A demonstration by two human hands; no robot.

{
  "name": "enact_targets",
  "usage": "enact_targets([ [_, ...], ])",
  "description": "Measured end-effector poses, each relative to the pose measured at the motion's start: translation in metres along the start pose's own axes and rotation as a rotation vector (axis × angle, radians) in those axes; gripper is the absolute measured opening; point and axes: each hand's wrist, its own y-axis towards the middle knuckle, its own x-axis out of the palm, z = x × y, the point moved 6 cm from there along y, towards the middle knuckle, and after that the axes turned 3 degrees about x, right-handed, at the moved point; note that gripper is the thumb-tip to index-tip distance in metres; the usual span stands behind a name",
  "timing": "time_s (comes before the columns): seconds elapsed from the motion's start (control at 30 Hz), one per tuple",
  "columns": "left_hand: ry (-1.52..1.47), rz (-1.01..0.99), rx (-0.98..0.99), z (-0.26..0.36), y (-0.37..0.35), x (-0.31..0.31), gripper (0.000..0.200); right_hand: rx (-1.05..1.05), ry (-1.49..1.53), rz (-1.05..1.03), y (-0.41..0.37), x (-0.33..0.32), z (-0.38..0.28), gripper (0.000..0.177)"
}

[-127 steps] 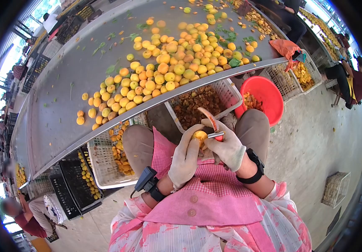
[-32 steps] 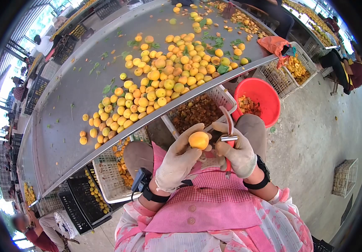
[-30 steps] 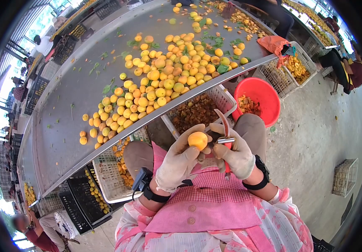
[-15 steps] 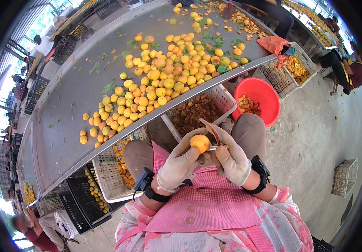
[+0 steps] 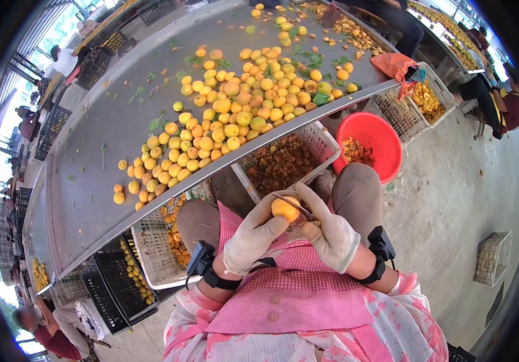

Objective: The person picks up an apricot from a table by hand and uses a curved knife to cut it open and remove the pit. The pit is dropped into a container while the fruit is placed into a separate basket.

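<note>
My left hand [image 5: 252, 237], in a pale glove, has its fingers wrapped round a yellow-orange fruit [image 5: 285, 209] above my lap. Close beside it, my gloved right hand [image 5: 332, 232] is closed on a thin dark knife [image 5: 298, 208], whose blade lies against the top of the fruit. Beyond my hands, a white crate [image 5: 330, 145] holds brown fruit pieces. A large heap of whole fruit [image 5: 235, 114] lies on the metal table [image 5: 109, 175].
A red basin [image 5: 386, 148] with fruit pieces stands right of the crate. Another white crate [image 5: 151, 253] and black crates [image 5: 109, 286] are at the left. An orange cloth [image 5: 392, 65] hangs at the table's corner. Other people [image 5: 63, 63] sit farther off.
The knife has swung from pointing up beside the fruit to lying across its top. My right hand's fingers have moved in closer to the fruit.
</note>
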Motion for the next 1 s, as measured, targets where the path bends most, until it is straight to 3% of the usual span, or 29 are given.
enact_targets([
  [0.17,0.079,-0.038,-0.015,0.002,-0.002,-0.002,0.053,0.085,-0.056,-0.048,-0.003,0.0,-0.003,0.065],
  [0.23,0.101,-0.044,-0.015,-0.003,-0.002,0.002,0.063,0.054,-0.101,-0.047,-0.003,0.001,-0.006,0.065],
  [0.37,0.115,-0.04,-0.021,0.008,0.0,0.012,0.062,-0.017,-0.079,-0.015,-0.001,0.0,-0.005,0.066],
  [0.47,0.058,0.03,-0.027,0.004,0.002,0.013,0.062,-0.006,-0.047,0.024,-0.001,-0.002,-0.006,0.068],
  [0.53,-0.132,0.019,-0.028,-0.004,0.004,0.015,0.059,-0.057,-0.047,0.116,-0.002,-0.004,-0.007,0.069],
  [0.67,-0.143,0.059,-0.042,0.002,0.002,0.023,0.057,-0.128,-0.119,0.182,-0.004,-0.009,-0.008,0.07],
  [0.77,0.077,0.061,-0.026,0.022,0.003,0.021,0.055,-0.072,-0.12,0.085,-0.004,-0.013,-0.011,0.07],
  [0.83,0.881,-0.031,0.135,0.04,0.007,0.02,0.054,0.002,-0.201,0.004,-0.005,-0.012,-0.01,0.069],
  [0.97,0.546,0.103,0.064,0.024,0.005,0.021,0.044,-0.054,-0.138,0.056,0.0,-0.006,-0.007,0.068],
  [1.0,0.232,0.169,0.03,0.015,0.004,0.022,0.043,-0.093,-0.126,0.121,0.002,-0.005,-0.007,0.068],
])
